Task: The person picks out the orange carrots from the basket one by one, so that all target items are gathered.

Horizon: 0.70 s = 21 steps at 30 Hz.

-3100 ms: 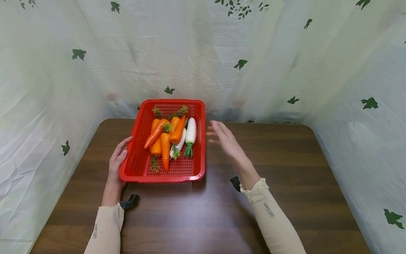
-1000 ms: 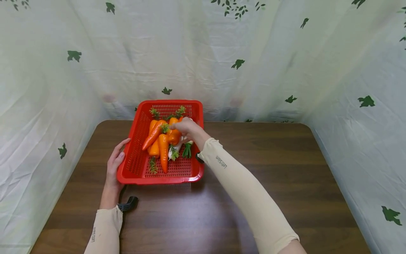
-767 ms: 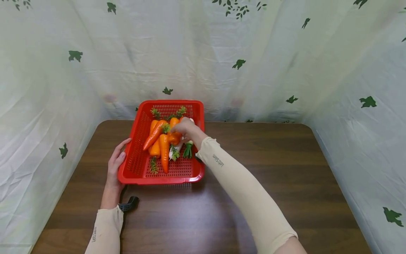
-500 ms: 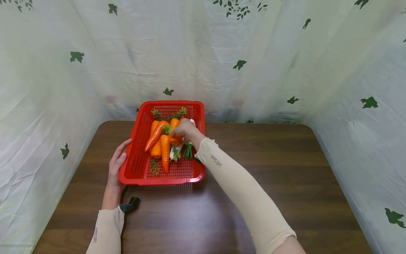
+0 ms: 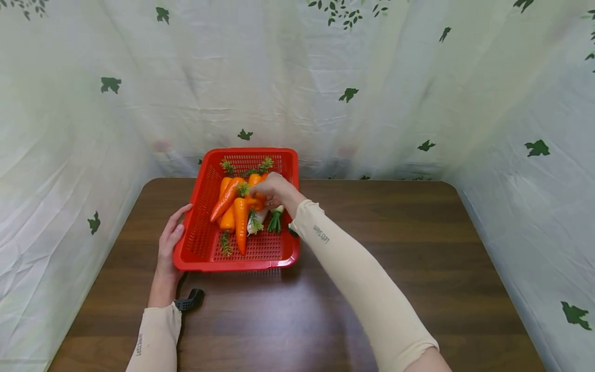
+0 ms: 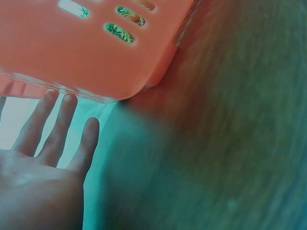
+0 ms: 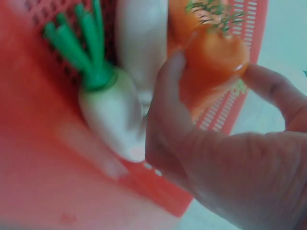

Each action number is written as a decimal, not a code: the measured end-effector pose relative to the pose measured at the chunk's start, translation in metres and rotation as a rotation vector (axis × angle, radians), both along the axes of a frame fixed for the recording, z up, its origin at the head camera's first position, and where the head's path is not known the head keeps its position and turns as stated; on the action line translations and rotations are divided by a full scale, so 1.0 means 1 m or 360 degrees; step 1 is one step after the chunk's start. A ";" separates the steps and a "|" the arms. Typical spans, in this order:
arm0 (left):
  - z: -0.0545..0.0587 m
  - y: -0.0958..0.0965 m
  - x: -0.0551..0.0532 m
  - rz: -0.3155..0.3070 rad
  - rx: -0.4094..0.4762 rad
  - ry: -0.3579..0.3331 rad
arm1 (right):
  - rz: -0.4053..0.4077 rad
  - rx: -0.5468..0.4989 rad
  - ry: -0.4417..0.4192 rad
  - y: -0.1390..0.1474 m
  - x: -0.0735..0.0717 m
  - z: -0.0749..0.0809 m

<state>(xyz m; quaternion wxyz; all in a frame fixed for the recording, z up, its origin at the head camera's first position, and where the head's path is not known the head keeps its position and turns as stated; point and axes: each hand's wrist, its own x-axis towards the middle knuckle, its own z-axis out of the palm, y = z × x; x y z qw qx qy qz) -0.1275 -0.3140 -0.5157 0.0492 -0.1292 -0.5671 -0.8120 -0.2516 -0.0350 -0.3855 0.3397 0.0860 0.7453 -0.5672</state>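
Note:
A red plastic basket (image 5: 237,267) stands on the table, holding several orange carrots (image 5: 241,222) with feathery green tops. My right hand (image 5: 279,190) reaches into its right half. In the right wrist view, thumb and fingers pinch the thick end of a carrot (image 7: 213,57) from both sides. Close by lies a white radish (image 7: 112,110) with green stalks, beside another long white vegetable (image 7: 141,36). My left hand (image 5: 168,240) is at the basket's left side; the left wrist view shows its straight fingers (image 6: 60,124), two with tips right at the basket's edge.
The brown wooden table (image 5: 395,232) extends around the basket, mostly to the right and in front. Pale curtains (image 5: 316,119) with green leaf prints enclose the back and sides. Each wrist wears a black device, such as the left wrist camera mount (image 5: 190,299).
My right hand has moved left from beside the basket into it and taken hold of a carrot, whose thick end shifts slightly. The left hand stays at the basket's side.

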 end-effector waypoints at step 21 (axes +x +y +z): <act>-0.003 -0.001 -0.003 -0.0063 0.0068 0.0052 | 0.0065 -0.0317 -0.0099 0.042 0.006 0.027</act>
